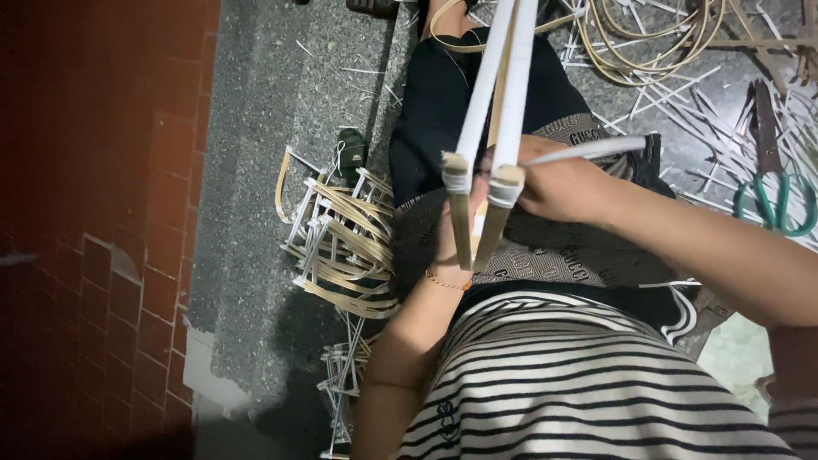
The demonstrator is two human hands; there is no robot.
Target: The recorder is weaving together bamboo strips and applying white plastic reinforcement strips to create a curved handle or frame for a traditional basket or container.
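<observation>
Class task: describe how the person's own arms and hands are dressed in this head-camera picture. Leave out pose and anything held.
Both forearms are bare, with no gloves or sleeves in view. The left hand has a thin gold-coloured chain bracelet at the wrist. The right hand shows no jewellery.

Single head camera, looking steeply down, close over lap; floor (281, 102) toward 12 o'clock, torso at 6.

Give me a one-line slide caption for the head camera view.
Both hands, left hand and right hand, hold bound cane strips above the lap, finished bundles and green-handled scissors lying nearby.
</observation>
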